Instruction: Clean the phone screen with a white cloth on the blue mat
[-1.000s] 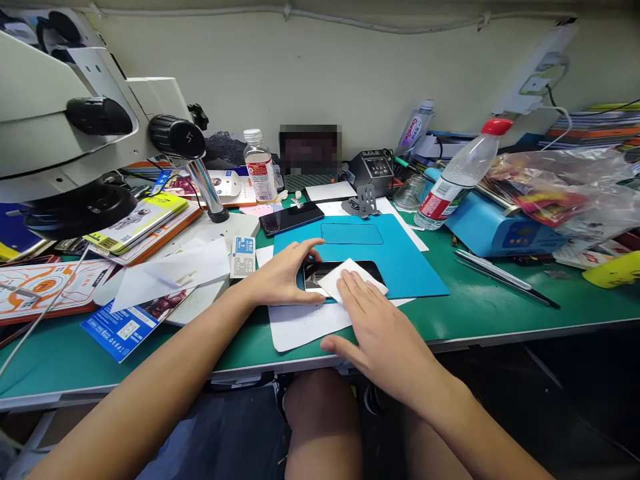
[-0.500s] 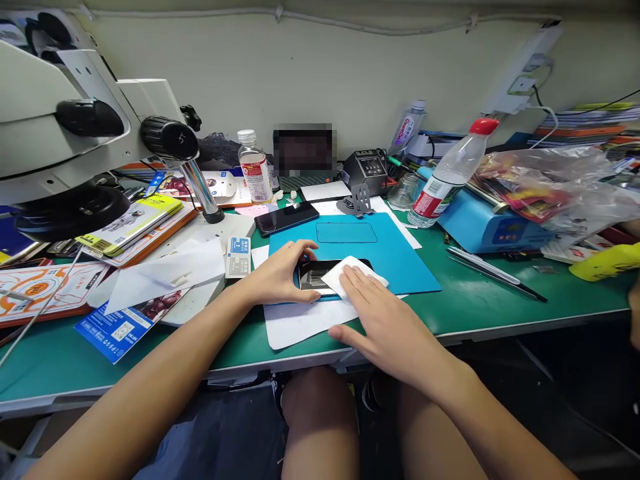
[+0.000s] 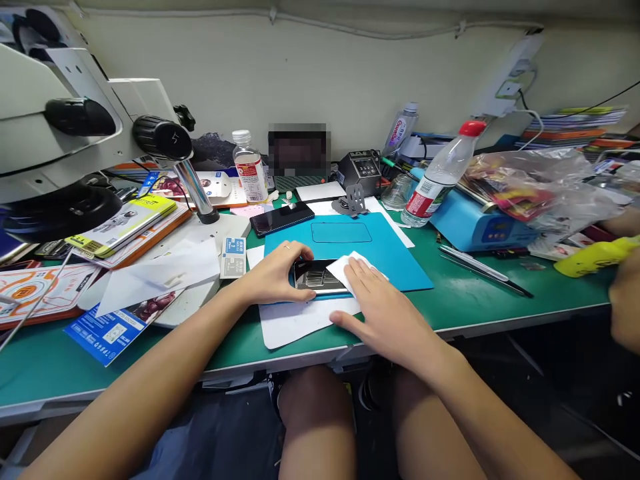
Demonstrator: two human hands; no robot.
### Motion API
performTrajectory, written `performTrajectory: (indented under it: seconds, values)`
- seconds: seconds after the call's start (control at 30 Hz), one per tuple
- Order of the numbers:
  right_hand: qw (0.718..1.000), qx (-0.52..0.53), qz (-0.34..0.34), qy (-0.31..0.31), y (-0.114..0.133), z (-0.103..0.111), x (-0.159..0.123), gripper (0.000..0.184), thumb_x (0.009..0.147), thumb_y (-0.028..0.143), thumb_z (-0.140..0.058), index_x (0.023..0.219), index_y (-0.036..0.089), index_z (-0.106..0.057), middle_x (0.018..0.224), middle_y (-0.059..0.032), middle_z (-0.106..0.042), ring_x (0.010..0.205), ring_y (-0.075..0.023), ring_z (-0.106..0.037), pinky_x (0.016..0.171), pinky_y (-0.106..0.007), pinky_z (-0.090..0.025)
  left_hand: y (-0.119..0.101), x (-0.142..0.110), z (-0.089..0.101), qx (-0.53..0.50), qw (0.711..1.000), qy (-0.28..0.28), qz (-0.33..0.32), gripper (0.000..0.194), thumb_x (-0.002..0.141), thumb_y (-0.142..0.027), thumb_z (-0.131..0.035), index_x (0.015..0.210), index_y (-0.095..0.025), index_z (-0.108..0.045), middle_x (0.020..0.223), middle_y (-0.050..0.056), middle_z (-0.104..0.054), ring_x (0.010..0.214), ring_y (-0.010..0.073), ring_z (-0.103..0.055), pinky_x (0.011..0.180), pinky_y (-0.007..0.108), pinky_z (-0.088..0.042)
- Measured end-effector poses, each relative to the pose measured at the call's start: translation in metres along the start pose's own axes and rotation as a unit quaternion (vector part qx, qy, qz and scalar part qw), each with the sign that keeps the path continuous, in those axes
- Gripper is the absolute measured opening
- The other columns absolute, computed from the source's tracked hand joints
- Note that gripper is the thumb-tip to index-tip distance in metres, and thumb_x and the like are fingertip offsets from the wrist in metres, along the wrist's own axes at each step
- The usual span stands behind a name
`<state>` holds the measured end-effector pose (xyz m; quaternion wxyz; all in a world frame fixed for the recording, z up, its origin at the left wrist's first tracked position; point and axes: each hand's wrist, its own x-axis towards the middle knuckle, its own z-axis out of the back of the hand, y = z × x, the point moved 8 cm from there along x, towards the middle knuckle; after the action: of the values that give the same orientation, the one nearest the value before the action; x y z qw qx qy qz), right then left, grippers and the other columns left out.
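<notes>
A smartphone lies on the blue mat, its glossy surface reflecting lines of light. My left hand grips its left end between thumb and fingers. Over the phone's right part is a folded white wipe. My right hand presses the wipe down with flat fingers held together, thumb stretched out to the left. The hand and wipe hide the phone's right end. A sheet of white paper sticks out from under the mat's front edge.
Behind the mat lie a second dark phone and a metal phone stand. To the left stands a microscope. A red-capped bottle and tweezers are on the right. Another person's arm shows at the right edge.
The wipe and my right hand have shifted slightly right along the phone, baring more of its surface. My left hand keeps its grip. The whole view has shifted a little.
</notes>
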<state>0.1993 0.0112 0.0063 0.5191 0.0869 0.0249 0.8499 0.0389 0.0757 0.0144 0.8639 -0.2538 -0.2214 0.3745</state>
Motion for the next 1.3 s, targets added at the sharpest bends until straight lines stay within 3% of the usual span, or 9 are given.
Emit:
performTrajectory:
  seconds: [0.1, 0.17, 0.43, 0.67, 0.73, 1.0, 1.2, 1.3]
  values:
    - [1.0, -0.008, 0.003, -0.011, 0.001, -0.001, -0.03, 0.094, 0.092, 0.073, -0.04, 0.156, 0.005, -0.032, 0.162, -0.022, -0.029, 0.151, -0.0338, -0.024, 0.12, -0.054, -0.032, 0.0, 0.0, 0.001, 0.002, 1.0, 0.002, -0.005, 0.052, 0.071, -0.044, -0.075, 0.113, -0.021, -0.055, 0.113, 0.008, -0.06, 0.108, 0.0287, -0.054, 0.094, 0.044, -0.049]
    - [1.0, -0.015, 0.007, -0.009, 0.0, -0.002, -0.035, 0.092, 0.093, 0.072, -0.039, 0.155, 0.004, -0.033, 0.161, -0.0221, -0.03, 0.151, -0.0336, -0.025, 0.12, -0.053, -0.032, 0.001, 0.001, 0.0, 0.004, 1.0, 0.004, -0.01, 0.052, 0.072, -0.044, -0.075, 0.113, -0.021, -0.055, 0.113, 0.008, -0.06, 0.109, 0.0287, -0.054, 0.094, 0.043, -0.048]
    - [1.0, 0.004, -0.031, -0.003, -0.02, -0.004, 0.025, 0.096, 0.09, 0.075, -0.041, 0.154, 0.003, -0.035, 0.16, -0.0257, -0.033, 0.151, -0.0356, -0.024, 0.12, -0.055, -0.029, -0.002, 0.001, 0.001, 0.009, 1.0, 0.008, -0.023, 0.05, 0.074, -0.045, -0.075, 0.113, -0.021, -0.056, 0.11, 0.007, -0.06, 0.106, 0.0276, -0.054, 0.092, 0.042, -0.047]
    - [0.999, -0.029, -0.014, -0.025, -0.012, -0.003, -0.031, 0.097, 0.091, 0.076, -0.037, 0.154, 0.003, -0.033, 0.161, -0.0223, -0.031, 0.151, -0.0338, -0.027, 0.119, -0.053, -0.033, -0.003, 0.001, 0.002, 0.009, 0.999, 0.01, -0.031, 0.048, 0.076, -0.044, -0.074, 0.114, -0.021, -0.057, 0.111, 0.006, -0.06, 0.108, 0.0273, -0.053, 0.093, 0.041, -0.046]
    - [0.999, -0.022, -0.009, -0.029, -0.014, -0.002, -0.035, 0.096, 0.091, 0.076, -0.039, 0.155, 0.005, -0.034, 0.161, -0.0215, -0.032, 0.15, -0.0339, -0.028, 0.119, -0.054, -0.033, -0.004, 0.001, 0.002, 0.011, 0.999, 0.01, -0.035, 0.047, 0.075, -0.044, -0.074, 0.113, -0.022, -0.057, 0.111, 0.006, -0.06, 0.108, 0.0274, -0.053, 0.094, 0.041, -0.047]
    - [1.0, 0.008, 0.012, 0.009, -0.015, 0.0, 0.018, 0.089, 0.093, 0.073, -0.038, 0.155, 0.008, -0.035, 0.16, -0.0218, -0.035, 0.152, -0.0326, -0.024, 0.12, -0.057, -0.028, -0.007, 0.002, 0.002, 0.01, 1.0, 0.011, -0.021, 0.049, 0.074, -0.043, -0.075, 0.115, -0.022, -0.057, 0.112, 0.007, -0.06, 0.107, 0.0277, -0.055, 0.094, 0.043, -0.047]
    - [0.998, -0.045, 0.036, -0.014, 0.0, -0.006, -0.025, 0.091, 0.094, 0.072, -0.037, 0.155, 0.005, -0.031, 0.161, -0.0211, -0.033, 0.152, -0.0321, -0.023, 0.122, -0.058, -0.023, -0.004, 0.001, 0.002, 0.005, 0.999, 0.007, -0.033, 0.05, 0.074, -0.043, -0.077, 0.115, -0.021, -0.057, 0.112, 0.006, -0.06, 0.108, 0.027, -0.053, 0.095, 0.041, -0.046]
    - [0.998, -0.041, 0.042, -0.011, 0.004, -0.006, -0.025, 0.094, 0.093, 0.073, -0.038, 0.155, 0.003, -0.031, 0.16, -0.0219, -0.033, 0.151, -0.0333, -0.025, 0.121, -0.057, -0.027, -0.004, 0.002, 0.003, 0.003, 0.999, 0.005, -0.037, 0.051, 0.074, -0.043, -0.077, 0.115, -0.022, -0.056, 0.112, 0.006, -0.061, 0.108, 0.0276, -0.054, 0.094, 0.041, -0.047]
